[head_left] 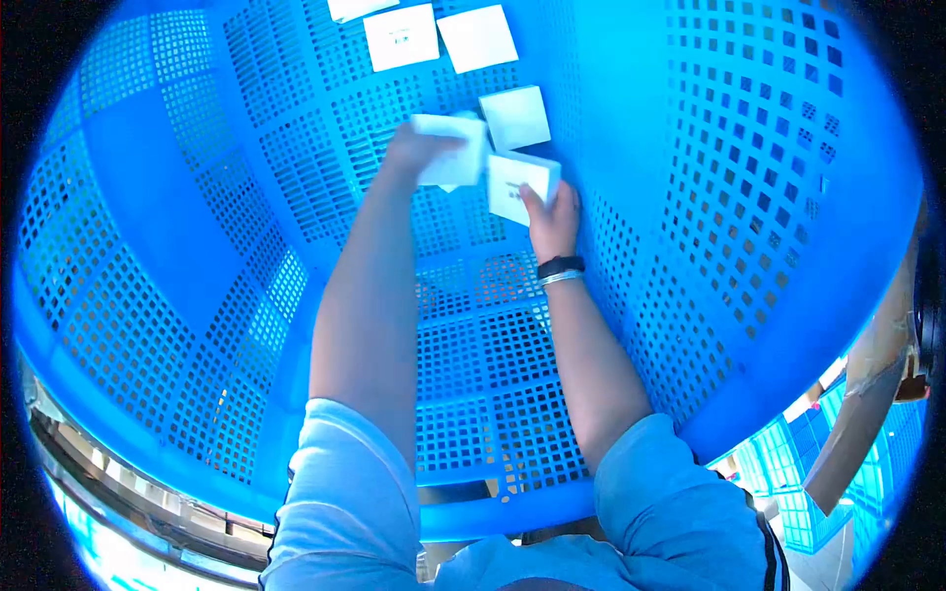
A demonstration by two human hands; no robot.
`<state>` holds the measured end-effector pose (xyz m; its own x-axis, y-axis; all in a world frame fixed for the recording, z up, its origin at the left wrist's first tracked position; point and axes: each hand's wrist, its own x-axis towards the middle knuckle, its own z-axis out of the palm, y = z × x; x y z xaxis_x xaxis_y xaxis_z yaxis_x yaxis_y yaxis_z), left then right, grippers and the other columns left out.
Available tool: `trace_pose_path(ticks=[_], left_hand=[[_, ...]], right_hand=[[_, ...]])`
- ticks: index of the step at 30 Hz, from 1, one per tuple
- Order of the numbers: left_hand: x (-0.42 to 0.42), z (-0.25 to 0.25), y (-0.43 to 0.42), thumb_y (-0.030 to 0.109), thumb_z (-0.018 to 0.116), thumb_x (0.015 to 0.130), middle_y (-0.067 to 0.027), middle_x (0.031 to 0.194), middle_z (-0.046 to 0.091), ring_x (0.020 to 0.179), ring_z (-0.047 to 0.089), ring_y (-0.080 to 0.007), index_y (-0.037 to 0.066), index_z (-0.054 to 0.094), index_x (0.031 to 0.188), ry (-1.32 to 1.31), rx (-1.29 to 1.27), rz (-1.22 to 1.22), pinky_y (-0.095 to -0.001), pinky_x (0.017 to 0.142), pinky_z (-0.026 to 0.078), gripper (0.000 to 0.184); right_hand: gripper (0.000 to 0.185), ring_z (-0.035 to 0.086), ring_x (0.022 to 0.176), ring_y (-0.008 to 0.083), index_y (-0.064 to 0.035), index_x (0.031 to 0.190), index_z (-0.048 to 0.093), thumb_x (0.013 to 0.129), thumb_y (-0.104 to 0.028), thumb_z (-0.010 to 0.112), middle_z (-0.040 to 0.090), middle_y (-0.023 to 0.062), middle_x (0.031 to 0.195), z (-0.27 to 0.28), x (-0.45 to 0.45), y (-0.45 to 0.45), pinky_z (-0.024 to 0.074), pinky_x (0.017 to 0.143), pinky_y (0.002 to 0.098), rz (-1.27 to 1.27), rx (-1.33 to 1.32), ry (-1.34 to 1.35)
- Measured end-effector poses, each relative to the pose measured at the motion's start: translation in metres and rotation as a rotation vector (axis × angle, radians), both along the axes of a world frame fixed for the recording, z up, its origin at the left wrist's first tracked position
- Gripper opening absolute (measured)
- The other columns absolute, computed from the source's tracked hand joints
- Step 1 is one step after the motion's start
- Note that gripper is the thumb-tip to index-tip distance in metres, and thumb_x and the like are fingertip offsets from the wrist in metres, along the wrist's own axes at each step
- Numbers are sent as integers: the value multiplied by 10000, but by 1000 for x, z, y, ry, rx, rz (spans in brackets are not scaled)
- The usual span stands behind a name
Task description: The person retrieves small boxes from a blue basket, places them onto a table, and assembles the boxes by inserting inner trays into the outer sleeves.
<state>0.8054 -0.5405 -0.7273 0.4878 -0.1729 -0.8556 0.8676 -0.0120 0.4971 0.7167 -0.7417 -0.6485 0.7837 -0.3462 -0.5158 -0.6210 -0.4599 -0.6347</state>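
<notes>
One white box (451, 165) being gripped by left hand (412, 154), upper centre of frame; right hand (555, 219) holding printed box (512, 175) just beside; other boxes (479, 39) lying toward top centre inside blue basket (613, 108)

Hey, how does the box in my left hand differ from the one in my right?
The left box looks blurred, while the right box is sharper. The right box shows dark print; I can't make out any on the left box. The left box appears higher in the picture than the right box. Both are white.
</notes>
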Motion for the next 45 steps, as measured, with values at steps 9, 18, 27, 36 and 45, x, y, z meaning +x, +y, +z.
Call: trace_pose_path(ticks=[9,18,27,36,45], left_hand=[[-7,22,12,225,620,821,-114,1163,549,1047,552,-258,42,419,1248,-123,-444,833,-388,878,467,506],[-25,66,-8,461,331,913,-81,1237,508,1105,507,-281,127,360,1317,-20,-522,905,-481,870,434,525],[-99,407,55,282,722,695,-71,1195,504,1119,461,-199,67,456,1199,-610,-697,760,-366,944,384,610],[-358,748,196,285,826,555,-67,1133,504,1061,488,-192,80,431,1189,-805,-649,900,-353,917,396,775],[-698,802,314,241,692,678,-81,1168,487,1091,485,-217,70,372,1256,-924,37,1753,-368,896,431,682]], right_hand=[[566,488,1107,237,-17,1194,469,813,-416,597,509,127,1211,-90,88,14,354,944,393,139,-244,4],[431,530,1032,200,-71,1181,470,819,-251,621,561,85,1111,-45,59,25,415,879,357,-404,1025,37],[567,376,1234,316,-15,1346,296,891,-333,405,368,159,1358,285,30,49,313,1021,468,6,1372,237],[490,485,1133,248,-32,1289,386,911,-339,443,479,127,1256,582,-84,204,390,961,405,752,1414,779],[458,490,1127,248,2,1293,349,861,-105,455,484,129,1238,678,-313,458,394,951,385,1045,1231,704]])
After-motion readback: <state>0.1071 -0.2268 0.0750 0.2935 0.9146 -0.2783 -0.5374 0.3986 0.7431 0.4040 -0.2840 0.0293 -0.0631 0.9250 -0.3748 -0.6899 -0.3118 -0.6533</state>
